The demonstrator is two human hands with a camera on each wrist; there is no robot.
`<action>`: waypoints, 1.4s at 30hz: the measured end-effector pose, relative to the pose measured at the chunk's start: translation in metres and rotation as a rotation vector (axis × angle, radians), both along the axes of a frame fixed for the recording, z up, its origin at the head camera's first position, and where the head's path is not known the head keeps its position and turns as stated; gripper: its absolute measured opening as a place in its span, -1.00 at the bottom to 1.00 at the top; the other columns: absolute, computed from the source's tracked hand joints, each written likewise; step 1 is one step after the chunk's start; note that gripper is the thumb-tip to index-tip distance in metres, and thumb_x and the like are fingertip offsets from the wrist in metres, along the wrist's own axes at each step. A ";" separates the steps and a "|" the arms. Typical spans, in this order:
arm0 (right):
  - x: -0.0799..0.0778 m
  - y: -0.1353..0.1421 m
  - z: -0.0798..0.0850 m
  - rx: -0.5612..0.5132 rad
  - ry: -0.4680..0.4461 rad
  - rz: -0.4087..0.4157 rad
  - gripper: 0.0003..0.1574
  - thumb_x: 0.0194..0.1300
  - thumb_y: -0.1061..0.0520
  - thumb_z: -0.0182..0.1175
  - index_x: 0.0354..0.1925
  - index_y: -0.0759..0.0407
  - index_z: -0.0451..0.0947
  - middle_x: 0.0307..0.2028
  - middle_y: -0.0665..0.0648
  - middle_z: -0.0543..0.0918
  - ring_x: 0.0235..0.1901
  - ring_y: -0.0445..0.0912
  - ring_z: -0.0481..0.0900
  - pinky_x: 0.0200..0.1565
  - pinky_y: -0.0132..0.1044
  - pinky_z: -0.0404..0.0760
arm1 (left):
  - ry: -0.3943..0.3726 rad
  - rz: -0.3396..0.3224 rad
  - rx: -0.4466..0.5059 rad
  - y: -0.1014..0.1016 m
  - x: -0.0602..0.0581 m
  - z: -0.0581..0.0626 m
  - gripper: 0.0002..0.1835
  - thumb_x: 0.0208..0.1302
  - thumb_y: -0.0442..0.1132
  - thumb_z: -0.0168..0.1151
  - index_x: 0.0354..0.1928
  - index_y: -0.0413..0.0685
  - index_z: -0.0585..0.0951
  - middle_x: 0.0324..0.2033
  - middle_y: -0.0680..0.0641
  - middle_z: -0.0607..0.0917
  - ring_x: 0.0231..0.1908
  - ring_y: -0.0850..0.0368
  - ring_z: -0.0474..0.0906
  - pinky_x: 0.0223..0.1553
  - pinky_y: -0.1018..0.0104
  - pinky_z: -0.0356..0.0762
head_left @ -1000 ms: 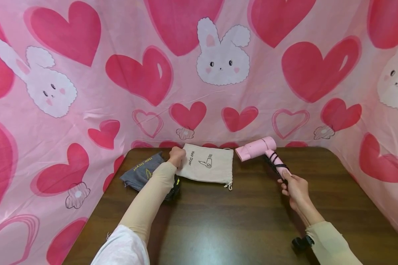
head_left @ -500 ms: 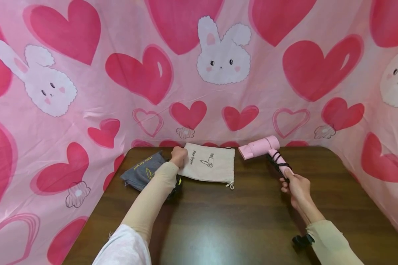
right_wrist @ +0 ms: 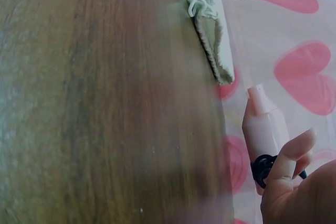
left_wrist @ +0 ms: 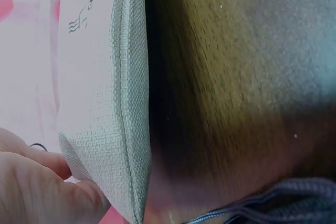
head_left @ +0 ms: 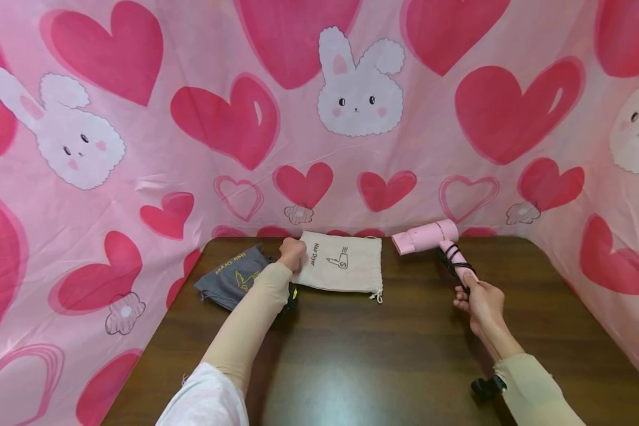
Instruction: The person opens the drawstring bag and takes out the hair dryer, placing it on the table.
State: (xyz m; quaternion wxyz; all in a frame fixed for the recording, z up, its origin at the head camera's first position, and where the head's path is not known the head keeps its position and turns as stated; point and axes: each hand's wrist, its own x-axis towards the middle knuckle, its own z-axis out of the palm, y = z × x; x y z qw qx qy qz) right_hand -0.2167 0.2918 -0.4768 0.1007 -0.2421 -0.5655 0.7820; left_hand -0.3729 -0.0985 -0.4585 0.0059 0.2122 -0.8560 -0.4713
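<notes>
My left hand (head_left: 293, 253) pinches the closed end of a cream drawstring bag (head_left: 346, 275) printed "Hair Dryer", at the back of the table. In the left wrist view, the thumb and fingers of that hand (left_wrist: 47, 190) are at a corner of the bag (left_wrist: 102, 82). The bag's mouth, with its knotted cord, faces right. My right hand (head_left: 484, 305) grips the handle of a pink hair dryer (head_left: 426, 236), raised with its nozzle pointing left towards the bag but apart from it. A black cord (right_wrist: 262, 169) is wound round the handle.
A dark grey bag (head_left: 223, 281) with yellow "Hair Dryer" print lies at the left, partly behind my left forearm. The brown wooden table (head_left: 373, 355) ends at a pink heart-and-rabbit curtain (head_left: 426, 160) at the back and sides.
The hair dryer in my right hand has moved a little to the right, away from the cream bag. The cream bag and my left hand have shifted slightly to the right.
</notes>
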 end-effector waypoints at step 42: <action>0.003 0.043 0.005 -0.049 -0.167 -0.094 -0.63 0.60 -0.02 0.15 0.08 0.22 0.33 -0.45 0.07 0.56 -0.58 -0.16 0.61 -0.44 -0.26 0.75 | -0.030 -0.047 0.178 0.021 0.005 -0.008 -0.64 0.49 -0.37 -0.03 0.19 -0.42 0.56 0.04 -0.33 0.59 -0.16 -0.04 0.47 0.03 -0.10 0.66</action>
